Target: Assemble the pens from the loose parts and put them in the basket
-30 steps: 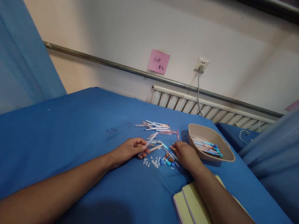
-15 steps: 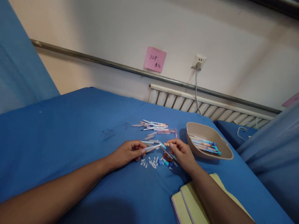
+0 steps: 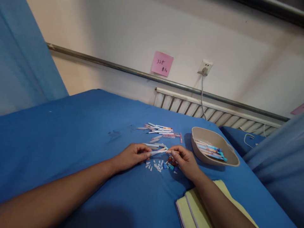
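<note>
My left hand (image 3: 133,155) is closed on a slim pen part (image 3: 157,152) with a pale lavender grip and a white rod pointing right. Pinched in my right hand (image 3: 186,161) is a small orange-patterned pen barrel (image 3: 168,152), mostly hidden by the fingers. The white rod meets the barrel's left end; how far it goes in I cannot tell. Under the hands lie pale pen grips (image 3: 152,145). Small white cone tips (image 3: 157,166) and blue caps or clips (image 3: 165,165) are scattered just in front, beside brown pieces (image 3: 174,163).
A beige basket (image 3: 234,161) holding several assembled pens (image 3: 210,150) stands at right. White refills (image 3: 159,128) and pink pen parts (image 3: 171,135) lie farther back on the blue cloth (image 3: 95,126). A folded yellow towel (image 3: 196,207) lies under my right forearm. Behind is a radiator (image 3: 180,104).
The pen part in my left hand and the patterned barrel in my right hand have come into line and now meet. The view has shifted slightly.
</note>
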Demonstrator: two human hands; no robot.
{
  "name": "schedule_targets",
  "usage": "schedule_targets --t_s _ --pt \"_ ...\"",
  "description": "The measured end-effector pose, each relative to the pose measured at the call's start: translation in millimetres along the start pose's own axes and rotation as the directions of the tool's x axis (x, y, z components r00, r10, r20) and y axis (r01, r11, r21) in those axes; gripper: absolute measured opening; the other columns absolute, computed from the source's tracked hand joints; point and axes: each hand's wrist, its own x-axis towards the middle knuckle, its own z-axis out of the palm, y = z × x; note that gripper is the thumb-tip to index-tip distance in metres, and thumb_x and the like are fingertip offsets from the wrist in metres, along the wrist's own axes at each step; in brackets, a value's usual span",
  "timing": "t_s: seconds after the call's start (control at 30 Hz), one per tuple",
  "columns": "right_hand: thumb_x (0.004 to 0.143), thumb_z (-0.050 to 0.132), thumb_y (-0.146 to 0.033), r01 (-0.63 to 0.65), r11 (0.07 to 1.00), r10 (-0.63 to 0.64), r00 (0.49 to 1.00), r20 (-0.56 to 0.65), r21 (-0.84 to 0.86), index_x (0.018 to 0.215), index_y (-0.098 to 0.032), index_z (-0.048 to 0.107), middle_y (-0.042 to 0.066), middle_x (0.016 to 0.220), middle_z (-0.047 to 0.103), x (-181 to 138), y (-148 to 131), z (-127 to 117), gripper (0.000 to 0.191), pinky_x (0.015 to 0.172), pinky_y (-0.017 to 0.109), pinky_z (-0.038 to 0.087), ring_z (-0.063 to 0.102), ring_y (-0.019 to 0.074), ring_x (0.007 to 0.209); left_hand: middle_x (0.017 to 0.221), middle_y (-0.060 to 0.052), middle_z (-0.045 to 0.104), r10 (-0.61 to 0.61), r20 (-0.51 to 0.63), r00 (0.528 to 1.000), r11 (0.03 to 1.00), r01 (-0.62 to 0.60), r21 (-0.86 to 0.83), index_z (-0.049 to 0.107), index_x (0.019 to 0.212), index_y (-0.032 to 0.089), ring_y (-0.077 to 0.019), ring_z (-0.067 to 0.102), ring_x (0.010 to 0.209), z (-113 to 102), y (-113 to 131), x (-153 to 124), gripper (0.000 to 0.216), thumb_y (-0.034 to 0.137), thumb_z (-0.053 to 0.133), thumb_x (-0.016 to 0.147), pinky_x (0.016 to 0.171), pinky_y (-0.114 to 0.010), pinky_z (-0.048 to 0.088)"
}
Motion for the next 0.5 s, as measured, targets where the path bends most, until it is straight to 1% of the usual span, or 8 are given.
schedule_targets --t_s 0.1,0.2,0.27,0.33,0.4,0.5 --pt "0.085 0.051 -0.045 -0.004 1.000 0.005 1.000 0.017 -0.013 0.093 -0.018 0.061 -0.003 0.058 0.050 0 -1 1 0.031 0.050 0.021 0.040 0.049 0.0107 0.052 0.063 0.003 0.056 0.006 0.019 1.000 1.000 -0.006 -0.003 0.066 0.089 0.015 -0.0093 0.044 0.055 2 2 -1 0.032 0.044 0.058 0.078 0.052 -0.019 0.033" --pt "0.087 0.049 -0.042 0.075 0.983 -0.068 0.997 0.041 -0.169 0.093 -0.018 0.062 -0.001 0.064 0.055 -2 -5 4 0.028 0.053 0.021 0.040 0.049 0.0109 0.056 0.064 0.003 0.056 0.028 0.035 0.999 1.000 -0.028 -0.002 0.067 0.085 0.016 -0.0092 0.044 0.055 4 6 -3 0.031 0.044 0.057 0.078 0.053 -0.019 0.033" --pt "0.088 0.048 -0.037 0.171 0.938 -0.158 0.985 0.068 -0.301 0.091 -0.020 0.064 0.001 0.073 0.058 -4 -10 7 0.024 0.059 0.022 0.042 0.052 0.0119 0.064 0.065 0.002 0.057 0.041 0.033 0.999 0.999 -0.041 0.010 0.067 0.083 0.016 -0.0096 0.046 0.057 5 10 -4 0.029 0.042 0.058 0.077 0.055 -0.019 0.034" --pt "0.089 0.046 -0.031 0.252 0.882 -0.232 0.968 0.099 -0.398 0.091 -0.021 0.065 0.002 0.078 0.060 -7 -15 11 0.021 0.065 0.023 0.043 0.055 0.0132 0.071 0.065 0.002 0.059 0.031 0.027 0.999 0.999 -0.032 0.026 0.067 0.082 0.016 -0.0100 0.047 0.057 7 12 -6 0.028 0.041 0.058 0.077 0.055 -0.019 0.035" --pt "0.090 0.045 -0.028 0.290 0.844 -0.269 0.957 0.112 -0.451 0.093 -0.021 0.064 0.002 0.081 0.061 -9 -18 14 0.020 0.068 0.024 0.043 0.056 0.0140 0.075 0.065 0.002 0.060 0.013 0.019 1.000 1.000 -0.014 0.024 0.066 0.082 0.015 -0.0100 0.049 0.056 8 13 -7 0.027 0.041 0.059 0.076 0.054 -0.020 0.036" --pt "0.091 0.044 -0.025 0.311 0.821 -0.294 0.949 0.114 -0.479 0.096 -0.021 0.062 0.003 0.082 0.060 -11 -20 17 0.019 0.068 0.023 0.043 0.056 0.0140 0.075 0.068 0.000 0.063 -0.005 0.029 1.000 1.000 0.006 -0.020 0.064 0.082 0.015 -0.0103 0.052 0.055 11 13 -8 0.027 0.041 0.058 0.077 0.053 -0.020 0.038"
